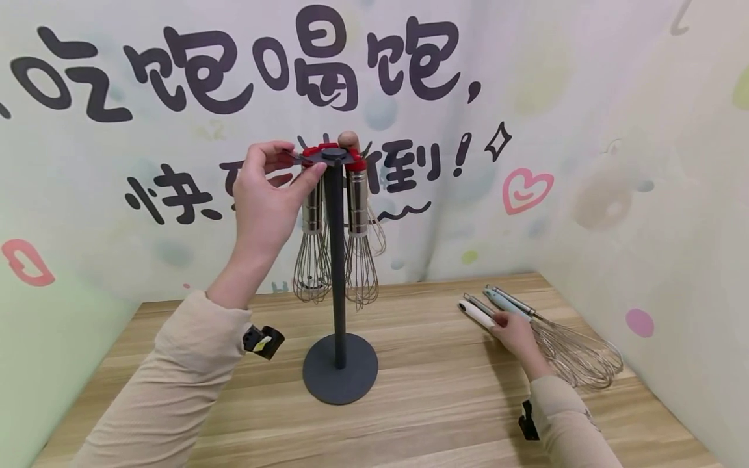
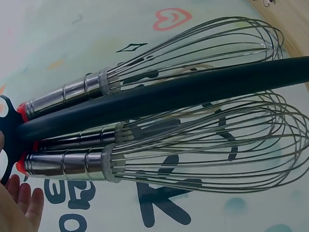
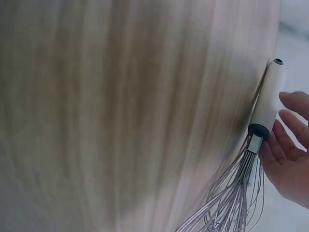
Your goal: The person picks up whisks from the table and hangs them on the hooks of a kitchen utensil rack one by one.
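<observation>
While the left hand [image 1: 266, 201] is pinching the stand [image 1: 337, 260] at its top, near the table's [image 1: 421, 370] middle, the right hand [image 1: 517, 338] is touching the white whisk [image 1: 476, 314] by its handle, toward the far right; whether its fingers are closing round it, I cannot tell. The blue whisk [image 1: 504, 303] is lying just beyond. Red-tipped whisks [image 1: 358, 201] are hanging from the stand, wires pointing down.
</observation>
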Demonstrator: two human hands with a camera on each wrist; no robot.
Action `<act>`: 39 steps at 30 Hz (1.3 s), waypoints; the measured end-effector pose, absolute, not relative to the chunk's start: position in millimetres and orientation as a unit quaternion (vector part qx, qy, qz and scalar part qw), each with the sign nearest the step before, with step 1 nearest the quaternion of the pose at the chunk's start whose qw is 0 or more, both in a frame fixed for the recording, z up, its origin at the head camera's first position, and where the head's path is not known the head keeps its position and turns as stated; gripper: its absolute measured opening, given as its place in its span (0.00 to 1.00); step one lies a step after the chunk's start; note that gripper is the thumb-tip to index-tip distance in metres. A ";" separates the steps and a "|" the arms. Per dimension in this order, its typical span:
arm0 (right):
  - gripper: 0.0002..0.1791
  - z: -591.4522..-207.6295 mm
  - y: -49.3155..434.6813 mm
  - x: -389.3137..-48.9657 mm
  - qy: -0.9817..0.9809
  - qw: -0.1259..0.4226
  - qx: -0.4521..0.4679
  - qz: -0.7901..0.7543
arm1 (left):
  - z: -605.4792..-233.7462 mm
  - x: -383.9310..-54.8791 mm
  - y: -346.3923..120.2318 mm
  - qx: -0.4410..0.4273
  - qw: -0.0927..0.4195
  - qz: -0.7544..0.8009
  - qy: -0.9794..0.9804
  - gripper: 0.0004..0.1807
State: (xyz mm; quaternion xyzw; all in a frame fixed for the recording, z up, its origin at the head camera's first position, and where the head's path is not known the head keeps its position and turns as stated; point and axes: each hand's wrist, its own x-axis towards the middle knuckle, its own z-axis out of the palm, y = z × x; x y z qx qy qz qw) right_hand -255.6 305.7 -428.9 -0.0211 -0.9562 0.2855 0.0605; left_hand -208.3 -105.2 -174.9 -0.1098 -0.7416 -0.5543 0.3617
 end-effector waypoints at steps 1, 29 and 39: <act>0.19 -429.5 306.0 -255.7 -0.957 0.063 -0.023 0.282 | -175.2 -208.5 -104.3 -0.110 0.364 -0.553 -0.741 0.26; 0.16 -436.5 304.7 -259.5 -0.958 0.045 -0.029 0.283 | -175.2 -205.5 -89.7 -0.089 0.379 -0.575 -0.720 0.26; 0.17 -438.6 302.3 -261.6 -0.955 0.034 -0.023 0.293 | -176.7 -208.7 -85.4 -0.086 0.407 -0.558 -0.718 0.25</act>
